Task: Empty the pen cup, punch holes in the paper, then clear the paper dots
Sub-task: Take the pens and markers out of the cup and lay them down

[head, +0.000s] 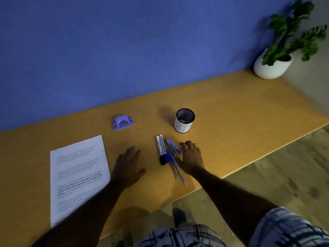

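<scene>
1. Head view, hands: left hand (127,164) is resting flat on the counter (231,104), fingers spread wide, holding nothing. Right hand (191,157) is lying palm-down w/ fingers loosely bent, tips just beside a small blue tool (172,147), gripping nothing as far as it shows.
2. Head view, key relation: the paper (78,175) is lying just left of the left hand, long axis running away from the person twd the wall, and the left forearm is crossing its near corner. The hole punch (122,122) is sitting ahead of the left hand, near the wall, apart from the sheet. Left hand is nearer to both, so punching prob. starts from that side.
3. Head view, containers: the cup (184,120) is standing upright beyond the right hand. No pens are sticking out. Something pale is showing at its bottom, can't tell what. So the emptying step looks done.
4. Head view, cup's former contents, by the look of it: two markers (161,148) and two thin pens (176,168) are lying side by side btwn the hands, pointing roughly twd the wall.
5. Head view, rest: a potted plant (272,66) is standing in the far right corner.
</scene>
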The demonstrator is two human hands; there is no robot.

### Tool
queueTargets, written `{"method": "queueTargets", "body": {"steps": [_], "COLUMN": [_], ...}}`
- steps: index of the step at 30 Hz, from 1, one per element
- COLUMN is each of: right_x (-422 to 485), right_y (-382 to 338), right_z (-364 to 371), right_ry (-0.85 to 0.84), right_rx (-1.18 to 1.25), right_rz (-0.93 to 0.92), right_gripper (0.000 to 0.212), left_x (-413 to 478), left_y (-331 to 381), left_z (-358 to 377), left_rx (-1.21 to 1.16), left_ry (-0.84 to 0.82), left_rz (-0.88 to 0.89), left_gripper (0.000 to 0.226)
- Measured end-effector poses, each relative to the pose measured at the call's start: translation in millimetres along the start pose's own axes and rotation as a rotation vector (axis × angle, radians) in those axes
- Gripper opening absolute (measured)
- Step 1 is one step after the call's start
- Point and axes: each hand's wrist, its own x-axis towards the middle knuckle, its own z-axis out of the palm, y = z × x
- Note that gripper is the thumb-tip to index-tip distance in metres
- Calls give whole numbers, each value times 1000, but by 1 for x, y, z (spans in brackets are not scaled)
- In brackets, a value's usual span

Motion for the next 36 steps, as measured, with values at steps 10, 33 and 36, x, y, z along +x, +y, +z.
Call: {"method": "queueTargets", "body": {"steps": [10, 33, 36], "right_x": [22, 38, 41], "right_y": [32, -6, 5], "right_z": [6, -7, -5], "right_ry": [-27, -5, 15], "right_rx": [144, 848, 774], "right_rz": [220, -98, -54], "right_gripper": [49, 44, 32], "left_x": [37, 76, 71], "left_y": [28, 114, 97], "left_z": [6, -15, -11], "left_rx": [-105, -1091, -1130], "left_ry": [91, 163, 193], "left_rz": [19, -446, -514], "left_gripper": [69, 32, 37]}}
